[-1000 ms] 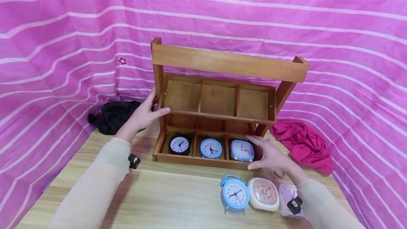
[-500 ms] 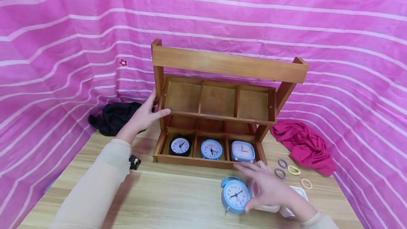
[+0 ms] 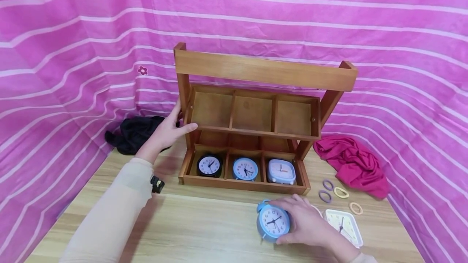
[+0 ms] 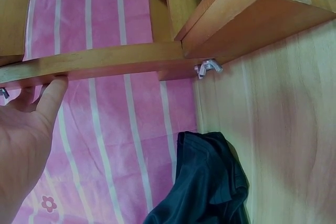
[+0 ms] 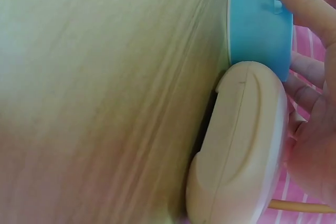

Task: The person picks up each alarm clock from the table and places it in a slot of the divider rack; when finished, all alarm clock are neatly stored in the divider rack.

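A brown wooden rack (image 3: 265,64) has two tilted rows of three compartments. In its lower row sit a black round clock (image 3: 209,166), a blue round clock (image 3: 245,169) and a pale blue squarish clock (image 3: 281,171); the upper row holds nothing. My left hand (image 3: 166,133) holds the rack's left post, thumb across the front and fingers behind. On the table, my right hand (image 3: 305,224) grips a light blue twin-foot alarm clock (image 3: 273,223), fingers at its top and thumb low on its side. A cream rounded clock (image 5: 236,150) stands close beside it, mostly hidden by the hand in the head view.
A white square clock (image 3: 343,228) lies at the right, near several hair ties (image 3: 325,196). Crumpled magenta cloth (image 3: 354,165) is right of the rack, black cloth (image 3: 137,133) left of it. A pink striped curtain (image 3: 256,11) surrounds the table (image 3: 183,230).
My right hand has left the pale blue clock in the lower right compartment, come down toward me and taken hold of the light blue alarm clock. My left hand has stayed on the post.
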`<action>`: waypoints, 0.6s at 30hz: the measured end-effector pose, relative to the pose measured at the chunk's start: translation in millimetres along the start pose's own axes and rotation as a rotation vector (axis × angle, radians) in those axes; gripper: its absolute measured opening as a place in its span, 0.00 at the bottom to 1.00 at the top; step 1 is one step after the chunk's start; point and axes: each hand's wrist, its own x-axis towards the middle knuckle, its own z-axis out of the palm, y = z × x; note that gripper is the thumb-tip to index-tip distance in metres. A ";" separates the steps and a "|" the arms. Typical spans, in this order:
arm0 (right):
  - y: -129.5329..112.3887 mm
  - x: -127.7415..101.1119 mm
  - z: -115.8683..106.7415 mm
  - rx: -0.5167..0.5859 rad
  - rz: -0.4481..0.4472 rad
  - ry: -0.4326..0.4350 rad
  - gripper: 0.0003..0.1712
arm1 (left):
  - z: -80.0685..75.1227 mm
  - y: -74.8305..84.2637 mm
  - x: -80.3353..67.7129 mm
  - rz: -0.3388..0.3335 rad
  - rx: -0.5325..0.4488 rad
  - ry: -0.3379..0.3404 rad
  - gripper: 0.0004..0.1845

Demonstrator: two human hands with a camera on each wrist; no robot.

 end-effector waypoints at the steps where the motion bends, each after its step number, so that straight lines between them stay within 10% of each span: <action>1: 0.0 1.2 -0.2 0.000 -0.006 0.004 0.52 | -0.1 -0.3 0.0 0.006 -0.001 0.000 0.57; 8: -9.3 18.0 -14.9 0.083 0.007 0.103 0.55 | -0.8 0.3 -0.6 0.034 -0.004 0.001 0.57; 18: -38.5 98.3 -95.5 0.068 -0.156 0.221 0.57 | -0.8 -1.7 -2.2 0.036 0.007 0.009 0.56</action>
